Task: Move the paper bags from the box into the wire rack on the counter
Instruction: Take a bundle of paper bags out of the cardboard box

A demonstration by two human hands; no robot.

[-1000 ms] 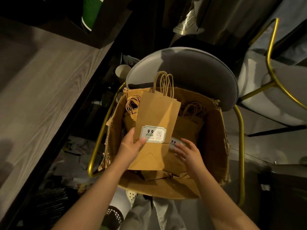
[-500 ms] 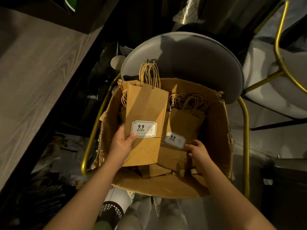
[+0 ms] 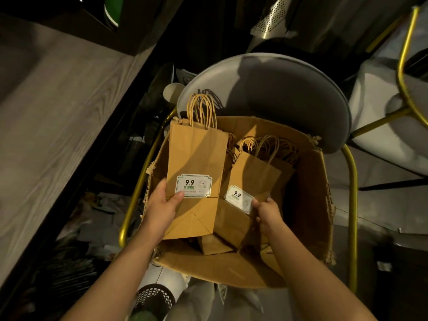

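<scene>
At the centre of the frame, a torn cardboard box (image 3: 310, 205) is sitting on a grey chair (image 3: 278, 89) with a gold frame (image 3: 352, 181). The left hand (image 3: 159, 209) is gripping a flat brown paper bag (image 3: 196, 156) by its lower left edge. Its thumb is lying across the front just below the white 9.9 sticker (image 3: 193, 185) and its fingers are hiding behind. This bag is standing upright, with several twisted handle loops rising past the box's far rim.

Just to the right, the right hand (image 3: 266, 214) is pinching the lower part of a second bag (image 3: 252, 177), with its thumb pressing beside that bag's label (image 3: 239, 198). The second bag is leaning tilted inside the box. More folded bags (image 3: 278, 149) are lying behind and beneath these two, their handles bunching toward the far wall. Along the left of the frame, a wood-grain counter (image 3: 58, 123) is running diagonally.
</scene>
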